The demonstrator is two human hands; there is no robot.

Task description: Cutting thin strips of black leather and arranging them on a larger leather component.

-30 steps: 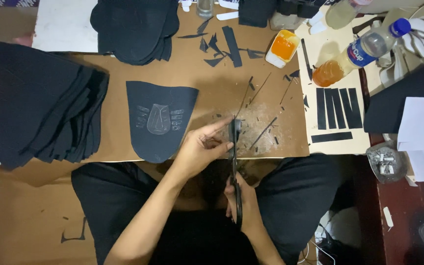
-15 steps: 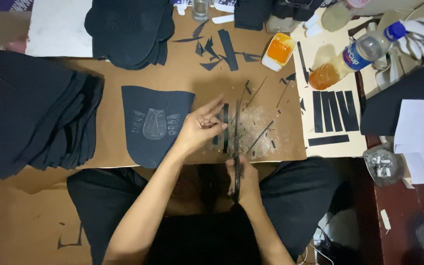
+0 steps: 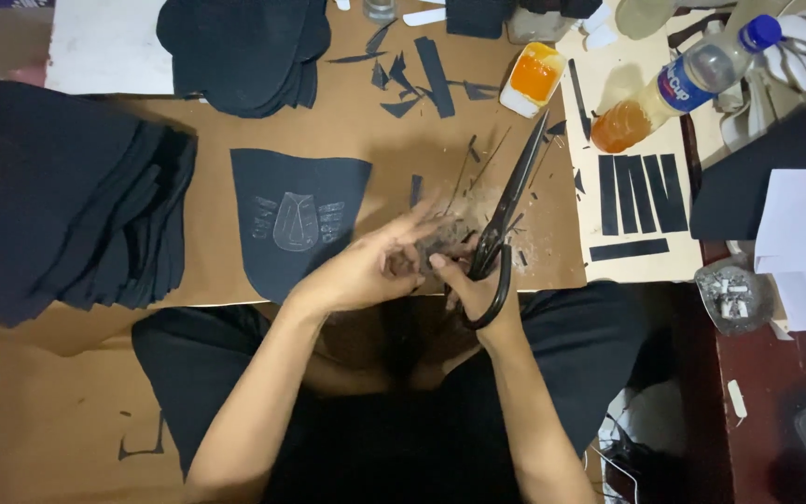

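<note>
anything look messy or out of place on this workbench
Yes: black offcut scraps and fine dark slivers litter the brown cardboard work surface. A clear plastic bottle of amber liquid lies tipped on its side at the upper right, cap on, nothing visibly spilled. The right hand holds long black scissors.

Brown cardboard-covered worktop (image 3: 235, 121), dark red floor (image 3: 757, 392) at right

A small craft workshop: stacked black cut pieces (image 3: 58, 196), scissors (image 3: 506, 210), glue tub (image 3: 534, 79) on a cardboard-covered bench (image 3: 207, 121).
</note>
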